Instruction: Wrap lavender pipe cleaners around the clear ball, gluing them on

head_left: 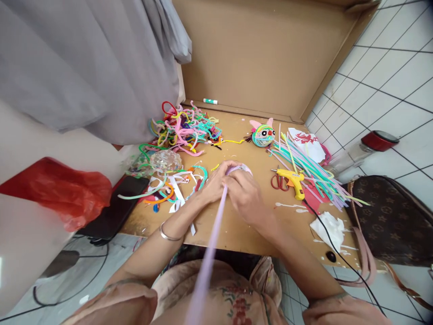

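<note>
Pale lilac fuzzy stem (215, 226) is stretching, long and straight, from the pinching fingertips of the right hand (246, 194) toward the body, its near end looking blurred. Just beyond these fingers, the left hand (218, 180) is gripping, with curled fingers, a mostly covered, rounded lilac-and-white piece (247, 169).

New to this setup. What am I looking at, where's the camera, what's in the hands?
No machine here: two bare hands, seen from a head-worn camera looking forward and down, so the wearer's own arms reach in from the bottom. The left hand curls around a pale rounded object, mostly hidden by fingers. The right hand closes beside it on a lilac strip, which runs toward the camera and blurs. On the table: a tangled heap of fuzzy stems, a decorated ball with pink ears, a straight bundle of stems and a yellow glue gun.
</note>
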### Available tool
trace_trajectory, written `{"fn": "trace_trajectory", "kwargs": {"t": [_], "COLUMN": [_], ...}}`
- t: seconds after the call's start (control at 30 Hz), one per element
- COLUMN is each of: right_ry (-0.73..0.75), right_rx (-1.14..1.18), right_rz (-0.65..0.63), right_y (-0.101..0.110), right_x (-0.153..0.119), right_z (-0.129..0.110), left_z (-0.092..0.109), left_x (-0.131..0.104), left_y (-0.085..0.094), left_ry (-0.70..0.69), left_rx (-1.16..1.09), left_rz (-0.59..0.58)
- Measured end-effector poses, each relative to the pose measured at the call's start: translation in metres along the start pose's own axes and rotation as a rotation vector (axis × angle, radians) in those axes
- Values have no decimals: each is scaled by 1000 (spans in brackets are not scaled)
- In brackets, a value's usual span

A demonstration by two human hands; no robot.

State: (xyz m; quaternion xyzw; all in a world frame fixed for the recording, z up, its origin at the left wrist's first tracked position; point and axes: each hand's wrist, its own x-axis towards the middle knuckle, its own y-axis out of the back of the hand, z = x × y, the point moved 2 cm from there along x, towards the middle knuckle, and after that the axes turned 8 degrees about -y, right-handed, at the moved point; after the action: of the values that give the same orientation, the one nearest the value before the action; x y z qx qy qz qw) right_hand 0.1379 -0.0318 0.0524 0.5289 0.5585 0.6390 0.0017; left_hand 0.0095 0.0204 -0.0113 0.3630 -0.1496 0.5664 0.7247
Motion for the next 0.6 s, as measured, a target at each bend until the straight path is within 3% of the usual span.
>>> {"fn": "trace_trajectory", "kwargs": {"t": [0.13, 0.27, 0.6], "right_ry": [-165, -350, -433], "right_rx": [335, 401, 454], "right_rz": [105, 185, 202], "right_y": [16, 22, 10], "right_x": [-8, -10, -16], "right_z": [24, 40, 54], "left_z": [6, 5, 5], "left_x": [2, 3, 1], "left_y": [1, 0, 0], "left_ry": [-5, 56, 83], "left_rx": [19, -4, -16], "left_rz": [-10, 3, -7]}}
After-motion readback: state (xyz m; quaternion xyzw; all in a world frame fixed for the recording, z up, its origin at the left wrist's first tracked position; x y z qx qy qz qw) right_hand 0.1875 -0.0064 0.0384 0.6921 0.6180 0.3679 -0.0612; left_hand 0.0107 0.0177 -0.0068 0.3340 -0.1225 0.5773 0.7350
